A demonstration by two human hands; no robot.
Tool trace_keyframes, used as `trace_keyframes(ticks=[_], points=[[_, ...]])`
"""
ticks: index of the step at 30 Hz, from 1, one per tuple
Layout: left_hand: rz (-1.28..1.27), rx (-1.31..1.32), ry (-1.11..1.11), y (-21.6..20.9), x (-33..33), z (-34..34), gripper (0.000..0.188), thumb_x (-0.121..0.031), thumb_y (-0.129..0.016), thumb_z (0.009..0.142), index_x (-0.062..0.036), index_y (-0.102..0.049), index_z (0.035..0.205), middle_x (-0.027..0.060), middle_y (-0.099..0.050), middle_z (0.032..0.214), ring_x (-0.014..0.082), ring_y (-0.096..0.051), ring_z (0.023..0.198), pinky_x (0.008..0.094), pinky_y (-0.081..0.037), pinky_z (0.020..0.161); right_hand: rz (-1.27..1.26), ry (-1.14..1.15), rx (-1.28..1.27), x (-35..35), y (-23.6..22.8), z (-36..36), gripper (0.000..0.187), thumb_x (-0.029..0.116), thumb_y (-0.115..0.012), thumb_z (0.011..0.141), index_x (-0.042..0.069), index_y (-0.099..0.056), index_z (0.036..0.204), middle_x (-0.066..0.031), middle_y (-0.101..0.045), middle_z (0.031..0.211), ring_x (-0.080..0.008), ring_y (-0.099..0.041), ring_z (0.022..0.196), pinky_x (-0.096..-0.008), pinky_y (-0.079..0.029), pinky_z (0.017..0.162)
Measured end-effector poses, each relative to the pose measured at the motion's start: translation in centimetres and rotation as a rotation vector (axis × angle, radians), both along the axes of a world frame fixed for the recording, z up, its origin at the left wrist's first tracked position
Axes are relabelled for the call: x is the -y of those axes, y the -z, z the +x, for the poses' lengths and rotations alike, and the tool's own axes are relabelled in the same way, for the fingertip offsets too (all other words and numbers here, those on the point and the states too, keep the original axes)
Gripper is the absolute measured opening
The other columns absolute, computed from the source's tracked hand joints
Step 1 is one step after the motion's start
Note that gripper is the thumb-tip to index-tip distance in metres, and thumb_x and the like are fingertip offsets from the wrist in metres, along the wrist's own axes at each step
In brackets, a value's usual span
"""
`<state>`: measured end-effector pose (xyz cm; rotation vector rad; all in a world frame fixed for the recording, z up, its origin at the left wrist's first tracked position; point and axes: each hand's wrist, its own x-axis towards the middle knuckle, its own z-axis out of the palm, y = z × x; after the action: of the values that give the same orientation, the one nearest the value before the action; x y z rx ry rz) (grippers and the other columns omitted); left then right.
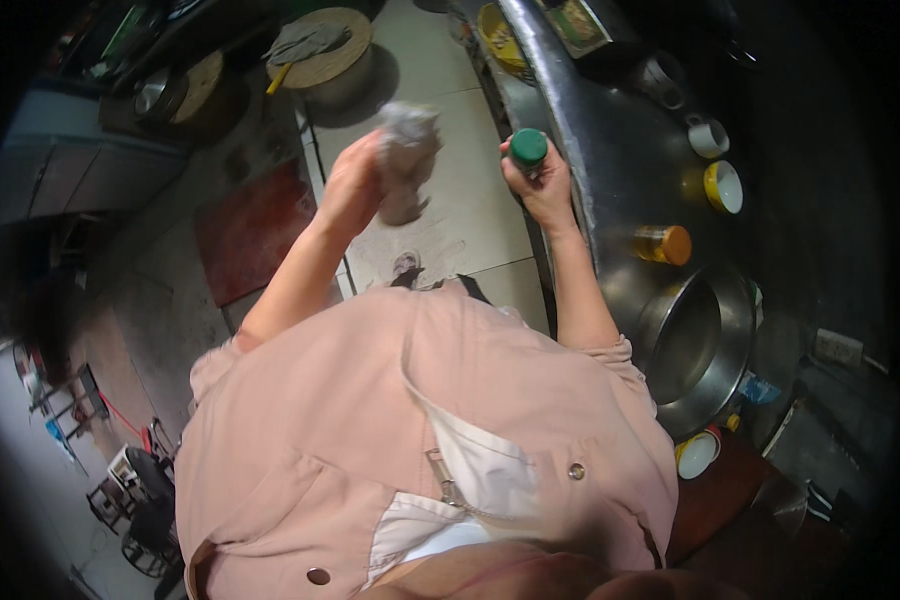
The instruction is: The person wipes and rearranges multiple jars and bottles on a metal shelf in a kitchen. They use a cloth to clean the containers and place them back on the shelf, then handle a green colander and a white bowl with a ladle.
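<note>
Pink shirt (370,440) fills the bottom of my view, w/ a white pocket flap and a metal snap button on it. Both forearms run up from it. My left hand (355,180) is clenched round a grey crumpled rag (408,150), which sticks out above and to the right of the fist, blurred. My right hand (545,185) grips a container w/ a green cap (528,148); only the cap shows clearly, the body is hidden by fingers. Rag and cap sit near each other but apart, both held over the pale tiled floor (470,215), just left of the counter edge.

Right of that arm is a steel counter (620,160). Nearest on it is a big steel bowl (685,340), tilted, w/ a white-and-yellow cup (697,452) below it. Next up, an amber jar w/ orange lid (662,244) lies on its side. Further on are a yellow cup (723,186), then a white mug (708,136).

Left side, a red mat (255,230) lies on the floor. Far top, a round wooden board (325,45) has a grey cloth on it.
</note>
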<state>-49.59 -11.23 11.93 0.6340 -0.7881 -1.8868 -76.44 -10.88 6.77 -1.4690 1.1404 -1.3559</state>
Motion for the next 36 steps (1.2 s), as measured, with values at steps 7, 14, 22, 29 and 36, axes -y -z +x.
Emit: trace_keyframes(ticks=[7, 14, 22, 29, 36], points=[[-0.842, 0.542, 0.256, -5.3, 0.6, -1.8, 0.028, -0.020, -0.072, 0.081, -0.0097, -0.069, 0.107, 0.0063, -0.056, 0.112, 0.0191, -0.051, 0.106, 0.0318, -0.040, 0.092, 0.232, -0.326, 0.017, -2.9, -6.3, 6.4, 0.041, 0.006, -0.076, 0.074, 0.004, -0.060, 0.112, -0.0044, -0.064, 0.107, -0.0145, -0.060, 0.097, -0.0281, -0.049, 0.084], [-0.814, 0.504, -0.072, -3.4, 0.3, -1.7, 0.015, -0.012, -0.066, 0.086, -0.0025, -0.063, 0.097, 0.0077, -0.060, 0.090, 0.0173, -0.057, 0.085, 0.0284, -0.046, 0.079, -0.012, -0.200, -0.456, -3.0, -6.2, 8.6, 0.047, 0.006, -0.078, 0.069, 0.000, -0.057, 0.111, -0.0124, -0.065, 0.104, -0.0246, -0.064, 0.095, -0.0331, -0.051, 0.080], [0.015, 0.027, -0.176, 2.4, 2.9, -0.2, 0.020, -0.016, -0.058, 0.094, -0.0008, -0.058, 0.108, 0.0074, -0.065, 0.094, 0.0110, -0.062, 0.078, 0.0245, -0.053, 0.071, 0.083, -0.141, -0.258, -2.5, -6.3, 11.7, 0.033, 0.003, -0.072, 0.069, 0.003, -0.058, 0.099, -0.0113, -0.063, 0.083, -0.0235, -0.061, 0.074, -0.0321, -0.049, 0.070], [0.004, -0.202, -0.032, 1.1, 2.3, 6.0, 0.033, -0.021, -0.058, 0.094, -0.0081, -0.055, 0.124, 0.0052, -0.064, 0.102, 0.0095, -0.062, 0.077, 0.0224, -0.054, 0.064, 0.142, -0.146, -0.249, -2.0, -5.6, 13.5, 0.029, 0.000, -0.071, 0.072, 0.005, -0.059, 0.098, -0.0059, -0.060, 0.080, -0.0152, -0.057, 0.072, -0.0280, -0.048, 0.069], [-0.519, 0.394, -0.186, -0.9, 0.5, 3.5, 0.015, -0.011, -0.058, 0.093, -0.0029, -0.061, 0.104, -0.0003, -0.060, 0.095, 0.0071, -0.054, 0.088, 0.0229, -0.044, 0.079, 0.160, -0.145, -0.364, -1.7, -5.8, 15.0, 0.041, -0.003, -0.073, 0.066, 0.002, -0.059, 0.104, -0.0094, -0.065, 0.089, -0.0192, -0.063, 0.082, -0.0307, -0.050, 0.075]])
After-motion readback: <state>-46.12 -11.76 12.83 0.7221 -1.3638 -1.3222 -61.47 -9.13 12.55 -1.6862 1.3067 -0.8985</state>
